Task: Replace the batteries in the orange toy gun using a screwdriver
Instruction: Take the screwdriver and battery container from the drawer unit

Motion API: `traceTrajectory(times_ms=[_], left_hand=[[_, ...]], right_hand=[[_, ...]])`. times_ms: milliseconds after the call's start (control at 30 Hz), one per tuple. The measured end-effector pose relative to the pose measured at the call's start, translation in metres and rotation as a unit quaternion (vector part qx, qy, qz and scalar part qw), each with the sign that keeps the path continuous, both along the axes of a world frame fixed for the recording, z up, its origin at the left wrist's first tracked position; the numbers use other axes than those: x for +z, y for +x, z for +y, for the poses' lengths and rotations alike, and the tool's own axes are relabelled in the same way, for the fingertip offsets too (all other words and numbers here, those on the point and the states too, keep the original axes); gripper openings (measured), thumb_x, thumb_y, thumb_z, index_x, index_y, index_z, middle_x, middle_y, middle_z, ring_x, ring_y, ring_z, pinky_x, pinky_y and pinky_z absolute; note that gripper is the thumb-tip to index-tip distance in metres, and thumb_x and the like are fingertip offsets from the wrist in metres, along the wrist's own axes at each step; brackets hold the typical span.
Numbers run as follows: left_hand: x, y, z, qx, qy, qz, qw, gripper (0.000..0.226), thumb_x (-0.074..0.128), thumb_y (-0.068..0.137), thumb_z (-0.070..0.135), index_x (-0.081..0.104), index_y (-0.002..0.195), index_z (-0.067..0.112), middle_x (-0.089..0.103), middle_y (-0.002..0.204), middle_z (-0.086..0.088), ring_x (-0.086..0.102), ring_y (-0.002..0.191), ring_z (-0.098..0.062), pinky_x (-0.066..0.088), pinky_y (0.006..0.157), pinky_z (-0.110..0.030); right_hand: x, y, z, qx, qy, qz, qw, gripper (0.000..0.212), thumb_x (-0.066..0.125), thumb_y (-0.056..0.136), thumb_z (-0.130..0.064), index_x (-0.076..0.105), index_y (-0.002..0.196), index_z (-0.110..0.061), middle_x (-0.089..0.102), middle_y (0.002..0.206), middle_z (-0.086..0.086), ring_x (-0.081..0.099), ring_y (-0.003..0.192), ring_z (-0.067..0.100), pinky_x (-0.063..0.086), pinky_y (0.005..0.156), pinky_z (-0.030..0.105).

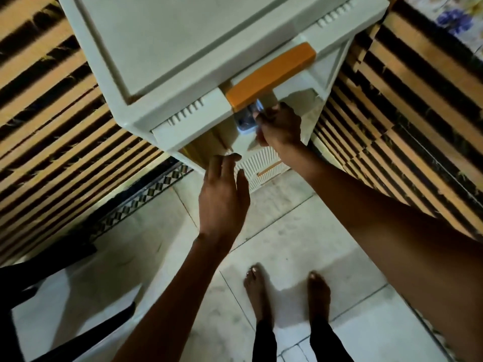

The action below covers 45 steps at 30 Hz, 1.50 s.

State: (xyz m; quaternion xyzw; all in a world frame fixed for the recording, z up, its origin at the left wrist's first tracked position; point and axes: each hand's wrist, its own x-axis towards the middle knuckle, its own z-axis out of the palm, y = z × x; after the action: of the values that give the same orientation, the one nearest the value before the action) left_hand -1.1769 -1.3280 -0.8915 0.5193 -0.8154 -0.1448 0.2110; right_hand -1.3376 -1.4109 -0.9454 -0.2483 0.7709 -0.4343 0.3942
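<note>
Cream-white plastic fills the upper middle of the head view: a cabinet (183,48) of drawers seen from above, its flat top running off the upper edge, with an orange handle bar (271,77) set slantwise across its front. Just below that bar the right hand (281,126) is curled around a small clear, bluish object (247,120) at the drawer front; the fingers are closed on it, though blur keeps me from telling what the object is. The right forearm runs down to the lower right corner of the frame. The left hand (223,197) hovers lower and to the left, palm down, fingers held straight and together, holding nothing, with the fingertips near the cabinet's lower front edge; I cannot tell whether they touch it. Under the hands a ribbed white drawer front (264,165) with a thin orange slot shows between the two wrists. The orange toy gun and the screwdriver are not to be made out anywhere in this view. Pale marble floor tiles (287,244) lie below, where two bare feet (287,291) stand side by side beneath dark trouser legs. Walls on both sides carry tan and black striped tiling (52,126), and a dark piece of furniture (31,283) fills the lower left corner.
</note>
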Motion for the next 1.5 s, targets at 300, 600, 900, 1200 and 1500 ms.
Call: traceTrajectory(times_ms=[300, 600, 900, 1200, 1500], left_hand=[[-0.038, -0.046, -0.063, 0.220, 0.131, -0.124, 0.959, 0.036, 0.046, 0.100, 0.022, 0.042, 0.133, 0.007, 0.056, 0.121, -0.017, 0.067, 0.097, -0.038, 0.048, 0.066, -0.039], [-0.033, -0.052, -0.073, 0.283, 0.207, -0.130, 0.927, 0.035, 0.035, 0.105, 0.019, 0.041, 0.137, 0.007, 0.059, 0.128, -0.017, 0.062, 0.112, -0.037, 0.047, 0.079, -0.041], [0.028, -0.044, -0.013, 0.268, 0.375, 0.082, 0.884, 0.016, 0.034, 0.103, 0.018, 0.046, 0.104, 0.008, 0.062, 0.104, -0.018, 0.059, 0.095, -0.036, 0.040, 0.073, -0.034], [0.182, -0.042, 0.101, 0.274, 0.544, 0.260, 0.749, 0.020, 0.035, 0.101, 0.011, 0.045, 0.085, 0.018, 0.040, 0.069, -0.001, 0.037, 0.041, -0.005, 0.026, 0.032, -0.015], [0.279, -0.034, 0.061, 0.217, 0.481, 0.320, 0.787, 0.014, 0.037, 0.101, 0.015, 0.047, 0.092, 0.016, 0.044, 0.071, 0.001, 0.034, 0.056, -0.010, 0.026, 0.043, -0.017]], right_hand=[[0.003, -0.002, 0.013, -0.028, -0.050, -0.076, 0.995, 0.021, 0.067, 0.094, -0.018, 0.061, 0.106, -0.001, 0.071, 0.078, 0.012, 0.061, 0.045, 0.006, 0.059, 0.052, 0.028], [0.007, -0.010, 0.023, -0.007, -0.034, -0.076, 0.996, 0.016, 0.066, 0.095, -0.016, 0.059, 0.104, -0.006, 0.070, 0.077, 0.006, 0.064, 0.050, 0.008, 0.058, 0.052, 0.022], [0.062, -0.023, 0.099, -0.020, 0.017, -0.075, 0.997, 0.010, 0.066, 0.094, -0.011, 0.058, 0.099, -0.009, 0.064, 0.064, 0.006, 0.057, 0.038, 0.002, 0.054, 0.043, 0.023], [0.205, -0.043, 0.210, -0.040, 0.017, -0.055, 0.998, 0.007, 0.065, 0.094, -0.012, 0.059, 0.097, -0.011, 0.066, 0.066, 0.010, 0.060, 0.051, 0.022, 0.053, 0.058, 0.038], [0.309, -0.050, 0.188, -0.022, -0.028, -0.064, 0.997, 0.010, 0.066, 0.094, -0.014, 0.059, 0.101, -0.011, 0.070, 0.077, 0.013, 0.061, 0.048, 0.010, 0.053, 0.047, 0.023]])
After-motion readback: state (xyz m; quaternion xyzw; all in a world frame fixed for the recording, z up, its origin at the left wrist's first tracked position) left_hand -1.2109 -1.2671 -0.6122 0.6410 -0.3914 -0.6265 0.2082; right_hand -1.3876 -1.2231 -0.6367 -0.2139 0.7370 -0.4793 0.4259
